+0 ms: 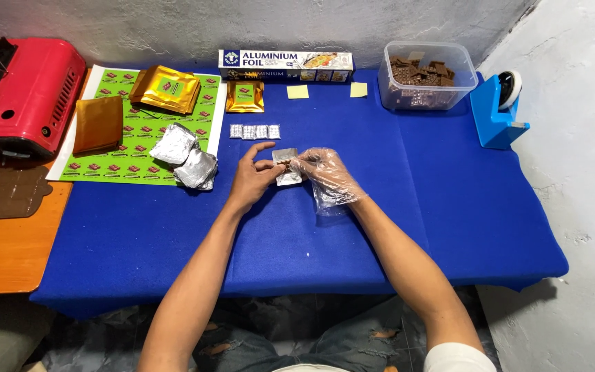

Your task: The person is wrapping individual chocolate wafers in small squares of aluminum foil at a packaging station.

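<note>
Foil square (287, 167) with a small brown chocolate piece (285, 162) on it sits at the middle of the frame, just above the blue desk (394, 207), pinched between both hands. The left hand (249, 180) is bare; its thumb and fingers close on the left edge of the foil, index finger lifted. The right hand (326, 173) wears a loose clear plastic glove, and its fingers hold the foil's right edge — both hands meet at the sheet.

Just above the hands lies a short row of four foil-wrapped pieces (255, 131), side by side. To the left, crumpled foil sheets (186, 157) rest on the lower right corner of a green printed sheet (139, 131), which also carries gold pouches (166, 88) and one brownish-gold pouch (98, 122) at its left edge. Another small gold pouch (245, 96) lies right of the green sheet, below a long foil-roll box (285, 65) at the desk's far edge. Two yellow sticky notes (297, 91) lie near it.

Upper right of the frame holds a clear plastic tub of chocolate pieces (427, 76) — beside it, a blue tape dispenser (497, 110). Upper left shows a red portable stove (25, 93), and below it a brown chocolate mould (5, 193) on an orange table (8, 255).
</note>
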